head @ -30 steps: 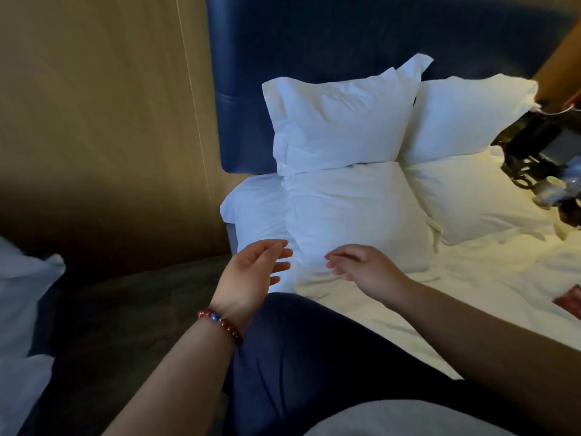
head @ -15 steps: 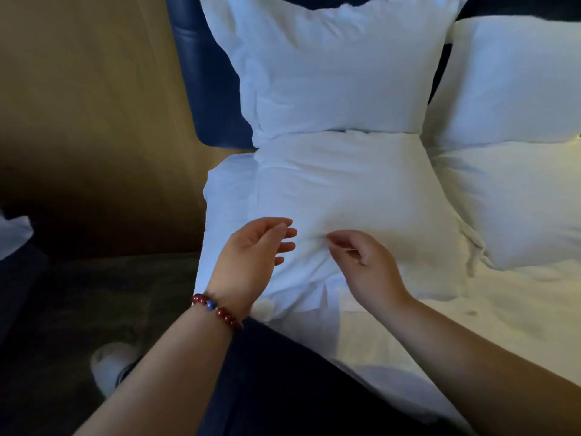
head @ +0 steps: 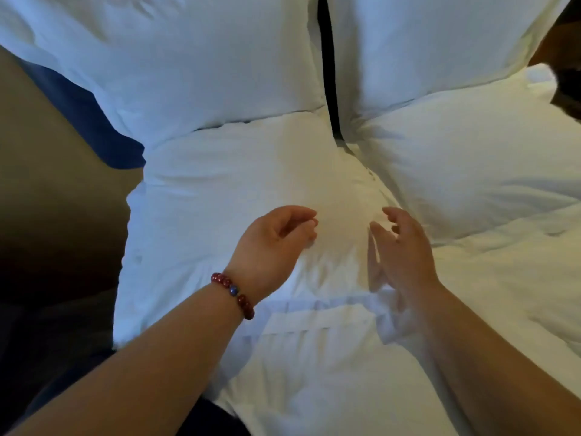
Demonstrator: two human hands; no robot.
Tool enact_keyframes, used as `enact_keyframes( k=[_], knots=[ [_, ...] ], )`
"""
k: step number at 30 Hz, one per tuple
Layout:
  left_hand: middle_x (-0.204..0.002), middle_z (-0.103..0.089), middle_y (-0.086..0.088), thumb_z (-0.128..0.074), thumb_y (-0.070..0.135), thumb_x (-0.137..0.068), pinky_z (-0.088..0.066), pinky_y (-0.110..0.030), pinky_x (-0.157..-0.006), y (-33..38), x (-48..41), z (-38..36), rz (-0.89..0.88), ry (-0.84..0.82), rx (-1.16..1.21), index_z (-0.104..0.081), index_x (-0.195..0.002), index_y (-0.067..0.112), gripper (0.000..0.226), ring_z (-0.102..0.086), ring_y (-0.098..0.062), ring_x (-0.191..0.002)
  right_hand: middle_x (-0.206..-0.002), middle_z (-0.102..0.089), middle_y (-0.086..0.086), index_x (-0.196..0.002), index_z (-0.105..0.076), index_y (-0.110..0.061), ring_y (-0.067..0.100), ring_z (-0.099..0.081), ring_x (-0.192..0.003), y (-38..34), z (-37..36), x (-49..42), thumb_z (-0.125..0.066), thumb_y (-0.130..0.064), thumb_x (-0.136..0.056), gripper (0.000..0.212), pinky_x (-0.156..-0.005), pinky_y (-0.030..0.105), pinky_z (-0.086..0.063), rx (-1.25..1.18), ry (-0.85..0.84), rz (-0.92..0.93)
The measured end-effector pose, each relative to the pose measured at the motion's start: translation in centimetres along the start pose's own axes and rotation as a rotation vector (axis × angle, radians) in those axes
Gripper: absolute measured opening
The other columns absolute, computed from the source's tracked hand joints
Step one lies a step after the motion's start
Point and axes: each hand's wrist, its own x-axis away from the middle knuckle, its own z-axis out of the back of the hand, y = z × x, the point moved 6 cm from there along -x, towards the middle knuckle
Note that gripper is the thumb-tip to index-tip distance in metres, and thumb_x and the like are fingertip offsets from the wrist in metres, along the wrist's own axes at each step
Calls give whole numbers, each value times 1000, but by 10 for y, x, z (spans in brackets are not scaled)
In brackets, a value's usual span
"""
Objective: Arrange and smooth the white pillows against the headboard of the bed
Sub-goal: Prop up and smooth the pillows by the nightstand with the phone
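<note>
White bedding is filling almost the whole view, with a tan wall (head: pixel 47 171) being glimpsed at the left edge. Four white pillows are being seen at the head of the bed. The upper left pillow (head: pixel 188 58) and the upper right pillow (head: pixel 440 42) are being propped side by side against the dark blue headboard (head: pixel 91 118), a narrow dark gap being left between them. In front, the lower left pillow (head: pixel 239 184) and the lower right pillow (head: pixel 471 158) are lying flatter, their top edges being overlapped by the upper pair and their inner corners touching.

Now the hands: both are being held over the near half of the lower left pillow, close together, a patch of creased fabric lying between them. The left hand (head: pixel 273 243), a red bead bracelet (head: pixel 233 294) being worn at its wrist, is being held loosely curled, fingertips bent toward the thumb, nothing being gripped. The right hand (head: pixel 399 247) is appearing blurred; its fingers are being held apart and half bent, and nothing is being held in them. Whether either hand is touching the cover cannot be told. A rumpled white sheet (head: pixel 503 294) is being seen to the right of the hands.
</note>
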Motion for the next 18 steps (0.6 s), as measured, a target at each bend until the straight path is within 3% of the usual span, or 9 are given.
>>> enact_keyframes(
  k=[3, 5, 7, 8, 11, 15, 18],
  knots=[
    [-107, -69, 7, -54, 24, -94, -55, -35, -88, 24, -23, -12, -315, 95, -306, -69, -108, 23, 20, -66, -8, -96, -113, -64, 4, -127, -59, -17, 23, -59, -104, 22, -8, -16, -51, -36, -98, 36, -80, 22, -33, -48, -52, -138],
    [-133, -57, 1, -44, 38, -94, -46, -40, -103, 39, -42, -24, -565, 121, -731, -62, -124, 22, 38, -52, -17, -123, -117, -66, 5, -128, -58, -16, 26, -58, -113, 28, -15, -21, -50, -41, -98, 41, -82, 24, -33, -9, -65, -128],
    [-158, -27, -2, -26, 59, -92, -19, -46, -118, 30, -67, -36, -499, 66, -1172, -37, -146, 30, 62, -17, -24, -147, -105, -67, 1, -118, -62, -17, 26, -59, -105, 33, -22, -27, -49, -48, -96, 40, -78, 26, -34, 26, -90, -148],
    [-162, -11, 0, -17, 67, -91, -7, -47, -120, 19, -75, -40, -415, 28, -1310, -21, -151, 33, 69, -1, -25, -149, -93, -66, -4, -106, -64, -18, 24, -59, -96, 36, -26, -29, -48, -49, -96, 36, -73, 27, -34, 37, -110, -161],
    [-163, 8, 3, -7, 75, -87, 5, -48, -120, -8, -79, -46, -345, 2, -1384, -2, -153, 38, 75, 18, -22, -148, -69, -55, -7, -74, -56, -17, 22, -56, -76, 39, -31, -34, -48, -42, -98, 35, -58, 32, -29, 24, -144, -135],
    [-163, 2, 3, -10, 73, -89, 3, -47, -120, -21, -79, -40, -348, 45, -1386, -5, -154, 37, 75, 14, -22, -149, -69, -52, -4, -78, -53, -12, 16, -47, -67, 38, -27, -28, -47, -32, -100, 30, -60, 33, -23, -105, -74, -85],
    [-163, -7, 1, -12, 73, -90, 2, -46, -120, -30, -80, -35, -373, 66, -1389, -10, -154, 35, 74, 5, -24, -150, -68, -54, 1, -76, -50, -16, 12, -50, -64, 39, -27, -22, -51, -34, -97, 28, -57, 22, -35, -291, -65, -145]
  ],
)
